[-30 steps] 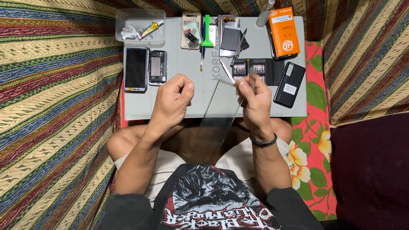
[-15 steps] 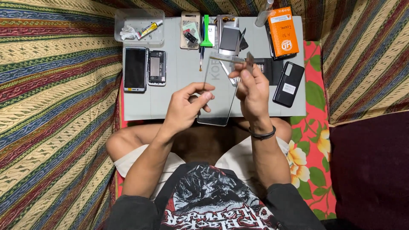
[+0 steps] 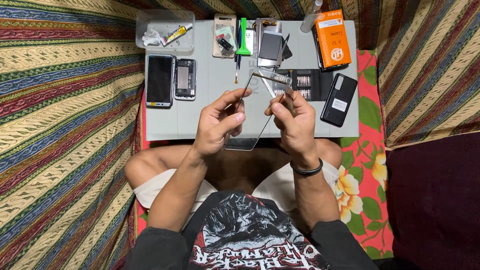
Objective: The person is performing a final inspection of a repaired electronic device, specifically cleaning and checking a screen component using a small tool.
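Glass screen panel point(image 3: 255, 112): held tilted at frame centre, above the grey surface point(image 3: 210, 120). Your left hand point(image 3: 217, 122) pinches its left edge; your right hand point(image 3: 295, 122) pinches its upper right edge, fingers pressed on the glass. Upper left of it lie a black phone point(image 3: 159, 80) and an opened phone frame point(image 3: 185, 79); right, a black back cover point(image 3: 339, 99); top, an orange box point(image 3: 331, 39).
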